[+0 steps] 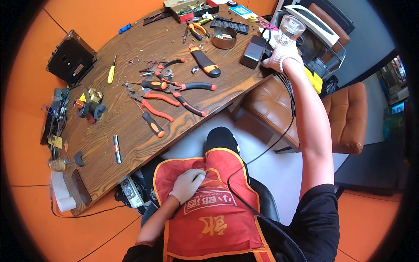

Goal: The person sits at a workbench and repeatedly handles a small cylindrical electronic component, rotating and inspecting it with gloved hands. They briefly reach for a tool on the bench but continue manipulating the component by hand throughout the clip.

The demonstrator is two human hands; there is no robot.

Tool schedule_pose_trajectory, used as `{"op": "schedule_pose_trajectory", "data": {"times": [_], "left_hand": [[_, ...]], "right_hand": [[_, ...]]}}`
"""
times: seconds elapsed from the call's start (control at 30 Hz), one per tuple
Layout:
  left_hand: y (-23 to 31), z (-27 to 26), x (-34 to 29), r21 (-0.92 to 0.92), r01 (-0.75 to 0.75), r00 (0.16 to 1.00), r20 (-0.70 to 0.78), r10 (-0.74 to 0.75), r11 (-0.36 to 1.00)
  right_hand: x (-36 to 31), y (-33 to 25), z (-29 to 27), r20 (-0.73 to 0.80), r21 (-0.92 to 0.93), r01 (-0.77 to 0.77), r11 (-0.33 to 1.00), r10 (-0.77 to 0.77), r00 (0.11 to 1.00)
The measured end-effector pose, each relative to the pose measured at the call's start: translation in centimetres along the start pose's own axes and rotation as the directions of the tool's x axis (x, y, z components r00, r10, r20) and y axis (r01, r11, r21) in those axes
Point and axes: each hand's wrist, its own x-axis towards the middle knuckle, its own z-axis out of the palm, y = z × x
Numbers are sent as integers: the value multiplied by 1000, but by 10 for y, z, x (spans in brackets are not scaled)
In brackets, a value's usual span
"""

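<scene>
My right hand (281,54), in a white glove, reaches far out over the table's right end and grips a clear glass cup (290,29) from below. A black box-shaped device (254,51) stands just left of that hand. My left hand (187,184), also gloved, rests with curled fingers on the red apron (209,209) over my lap, holding nothing. A black cable (266,148) runs from the table's right end down across my lap.
The wooden table (131,144) carries several red-and-black pliers (174,94), a utility knife (205,62), a yellow screwdriver (111,74), a round metal tin (224,37), a parts tray (192,8) and a black dismantled device (70,56). A brown leather chair (345,118) stands right.
</scene>
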Motion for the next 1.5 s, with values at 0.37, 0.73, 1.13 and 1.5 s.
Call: {"op": "schedule_pose_trajectory", "data": {"times": [0.37,0.73,1.13,1.5], "left_hand": [[-14,2,13,-3,37,999,39,-37,999],[-23,23,57,63,23,987,154,-33,998],[146,-49,76,628,-245,960,49,276,738],[272,-79,249,750,-311,797,-129,590,584]], "right_hand": [[22,11,3,192,306,-127,944,69,979],[-14,43,36,-18,619,110,777,-126,992],[-9,51,75,125,823,-148,549,80,989],[-15,49,92,103,945,-159,285,204,974]]}}
